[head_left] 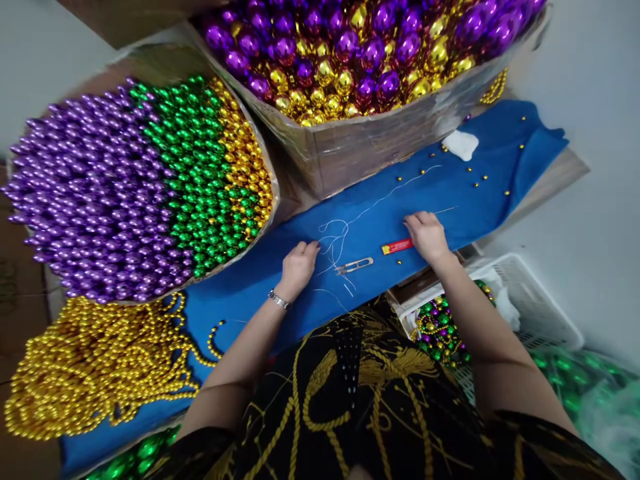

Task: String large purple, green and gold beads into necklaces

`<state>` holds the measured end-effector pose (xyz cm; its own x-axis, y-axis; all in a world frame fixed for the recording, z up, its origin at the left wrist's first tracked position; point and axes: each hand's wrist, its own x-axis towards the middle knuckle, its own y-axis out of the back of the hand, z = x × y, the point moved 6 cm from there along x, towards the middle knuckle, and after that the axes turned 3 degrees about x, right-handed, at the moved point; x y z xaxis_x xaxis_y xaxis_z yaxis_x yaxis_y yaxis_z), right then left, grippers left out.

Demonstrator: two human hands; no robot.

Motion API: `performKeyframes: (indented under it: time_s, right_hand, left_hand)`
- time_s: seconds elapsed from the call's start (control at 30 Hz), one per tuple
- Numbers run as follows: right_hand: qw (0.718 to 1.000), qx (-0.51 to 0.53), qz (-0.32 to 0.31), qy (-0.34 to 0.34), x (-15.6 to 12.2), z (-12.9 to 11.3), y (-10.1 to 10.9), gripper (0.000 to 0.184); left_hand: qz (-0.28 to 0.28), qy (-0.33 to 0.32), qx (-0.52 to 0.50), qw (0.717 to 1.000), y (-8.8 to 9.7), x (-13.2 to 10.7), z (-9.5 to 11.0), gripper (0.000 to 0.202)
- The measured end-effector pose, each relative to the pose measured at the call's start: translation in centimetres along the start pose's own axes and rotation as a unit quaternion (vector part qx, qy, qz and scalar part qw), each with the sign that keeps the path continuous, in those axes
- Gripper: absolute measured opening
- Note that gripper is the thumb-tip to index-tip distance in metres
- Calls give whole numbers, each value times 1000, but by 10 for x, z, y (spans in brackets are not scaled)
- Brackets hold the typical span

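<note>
White thread (346,228) is pinched by the left hand (299,265), its loops spread at two o'clock; whether the red lighter (397,247), at the right hand's (426,237) nine o'clock, is gripped cannot be told

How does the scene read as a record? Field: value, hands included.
left hand: fingers curled by white thread; grip unclear
right hand: at the end of a red-and-yellow stick; grip unclear
tool: metal snips, between the hands
surface: blue cloth
loose: small gold beads, toward the right
back: box of purple and gold balls
left: gold bead strands, piled
</note>
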<state>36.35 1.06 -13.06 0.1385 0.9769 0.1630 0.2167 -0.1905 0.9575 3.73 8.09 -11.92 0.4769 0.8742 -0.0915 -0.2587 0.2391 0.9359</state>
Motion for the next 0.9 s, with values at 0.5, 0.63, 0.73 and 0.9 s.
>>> performKeyframes:
  time_s: [0.5,0.63,0.73,0.9]
  right_hand:
    - [990,128,50,-39,-37,-6,31,32]
    - [987,90,-108,71,-5,-33,7,25]
    - [982,69,-152,94,9,-42,3,18]
    - [985,90,-113,96,-13,-44,25,26]
  left_hand:
    - [119,135,-291,940,12,-13,-52,8]
    - [133,173,-315,924,20,-13,-56,13]
    - [117,246,-455,848,23,-14,-56,13]
    - [-51,280,-741,608,14,-16,-12,14]
